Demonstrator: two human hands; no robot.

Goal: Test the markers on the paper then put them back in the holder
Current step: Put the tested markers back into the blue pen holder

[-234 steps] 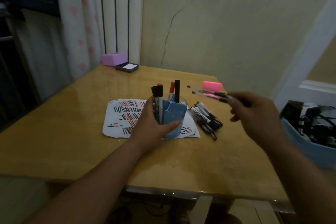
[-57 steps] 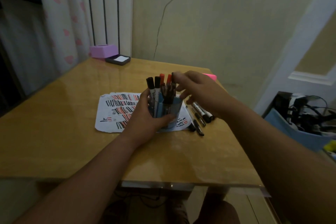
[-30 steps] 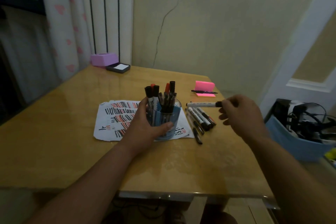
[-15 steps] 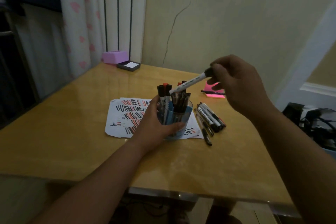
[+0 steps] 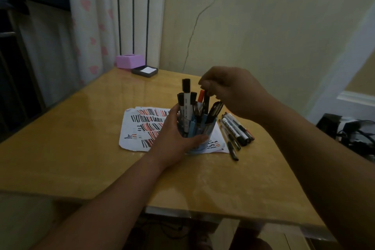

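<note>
Roughly at the middle of the yellow wooden table (image 5: 81, 148) stands the marker holder (image 5: 205, 129), a translucent blue cup resting upright on the right part of the test paper (image 5: 140, 128). The paper is white, slightly crumpled, and covered in rows of short black and red strokes. The holder is crowded with markers: 1 tall white-barrelled marker (image 5: 187, 101) with a black cap rises above the rest at its left side, an orange-capped marker (image 5: 201, 95) stands near the middle, and several dark ones lean toward the right.

The left hand (image 5: 174, 136) grips the holder from the near left, fingers wrapped round its far side and thumb across its near wall. The right hand (image 5: 229, 91) hovers just above the holder with its fingers curled down onto the top of a black marker (image 5: 206, 104); whether they pinch it or only touch it cannot be told.

Just right of the holder a bunch of loose markers (image 5: 237, 130) lies on the table, partly touching the paper's edge. At the far left corner sit a pink box (image 5: 128, 61) and a dark tray with a white pad (image 5: 144, 71).
</note>
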